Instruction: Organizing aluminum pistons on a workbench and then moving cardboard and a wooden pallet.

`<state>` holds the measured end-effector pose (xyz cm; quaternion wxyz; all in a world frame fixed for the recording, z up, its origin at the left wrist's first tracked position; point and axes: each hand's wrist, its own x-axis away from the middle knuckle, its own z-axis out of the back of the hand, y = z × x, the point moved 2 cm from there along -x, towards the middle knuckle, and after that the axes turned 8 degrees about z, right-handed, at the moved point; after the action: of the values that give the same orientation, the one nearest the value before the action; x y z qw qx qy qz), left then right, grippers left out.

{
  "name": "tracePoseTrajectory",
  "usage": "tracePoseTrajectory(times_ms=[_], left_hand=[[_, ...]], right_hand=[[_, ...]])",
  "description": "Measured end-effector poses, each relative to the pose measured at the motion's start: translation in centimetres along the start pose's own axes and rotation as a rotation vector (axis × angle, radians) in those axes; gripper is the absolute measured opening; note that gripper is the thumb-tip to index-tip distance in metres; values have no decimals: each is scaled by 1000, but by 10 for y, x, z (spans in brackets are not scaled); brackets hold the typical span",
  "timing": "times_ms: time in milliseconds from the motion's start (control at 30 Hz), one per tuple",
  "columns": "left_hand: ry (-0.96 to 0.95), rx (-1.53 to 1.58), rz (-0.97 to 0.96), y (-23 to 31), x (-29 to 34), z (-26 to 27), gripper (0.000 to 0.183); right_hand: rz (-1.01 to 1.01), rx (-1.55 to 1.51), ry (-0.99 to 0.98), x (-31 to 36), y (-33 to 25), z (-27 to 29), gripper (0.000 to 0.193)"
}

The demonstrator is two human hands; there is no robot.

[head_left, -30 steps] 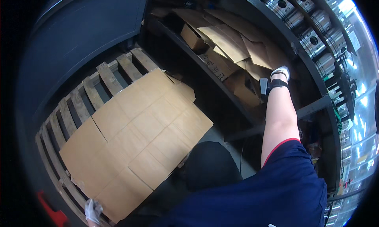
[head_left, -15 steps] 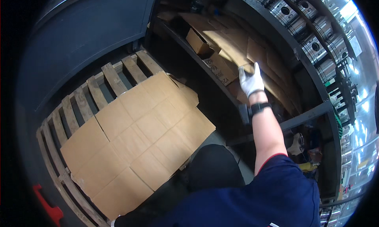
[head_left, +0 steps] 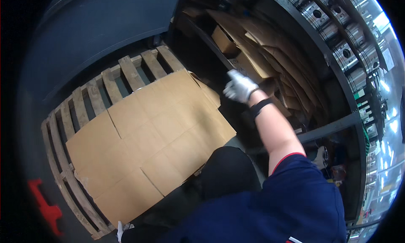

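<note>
A large, flattened cardboard sheet (head_left: 156, 129), creased and slit in places, lies on a wooden pallet (head_left: 109, 84). My left hand (head_left: 121, 231), in a white glove, is at the sheet's near corner by the bottom edge of view; its thumb and part of a finger show and appear closed on the edge. My right hand (head_left: 240, 87), also white-gloved, hangs over the dark gap between pallet and shelf. Its fingers are apart, partly curled and slightly blurred, with nothing in them. Folded cardboard pieces (head_left: 280, 53) and an open cardboard box (head_left: 223, 40) sit on the low shelf beyond it.
A dark metal rack (head_left: 318, 129) stands on the right, with shiny metal cylindrical parts (head_left: 346, 53) on top and mixed items on its lower level. A dark grey panel (head_left: 101, 25) borders the pallet's far side. A red object (head_left: 45, 207) is at lower left.
My right hand has let go of the cardboard on the shelf and moved left, toward the pallet. The shelf cardboard has settled lower. More of my left hand shows at the sheet's corner.
</note>
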<state>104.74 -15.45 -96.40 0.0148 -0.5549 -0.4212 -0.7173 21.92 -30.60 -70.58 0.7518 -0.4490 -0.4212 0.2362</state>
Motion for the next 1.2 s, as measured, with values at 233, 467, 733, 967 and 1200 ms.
tracePoseTrajectory(times_ms=[233, 467, 733, 967, 1200], left_hand=[[-208, 110, 22, 3, 31, -15, 47], [-101, -194, -546, 148, 217, -91, 48], [-353, -1535, -1041, 127, 350, -203, 53], [-340, -2179, -453, 107, 230, -246, 75], [-133, -1844, -257, 114, 97, -206, 93]], right_hand=[[-377, 515, -524, 13, 190, -35, 58], [352, 1441, -885, 24, 269, 67, 57], [469, 1425, -866, 22, 310, 46, 48], [371, 1027, -969, 91, 224, -4, 44], [-702, -84, -685, 102, 244, -16, 45]])
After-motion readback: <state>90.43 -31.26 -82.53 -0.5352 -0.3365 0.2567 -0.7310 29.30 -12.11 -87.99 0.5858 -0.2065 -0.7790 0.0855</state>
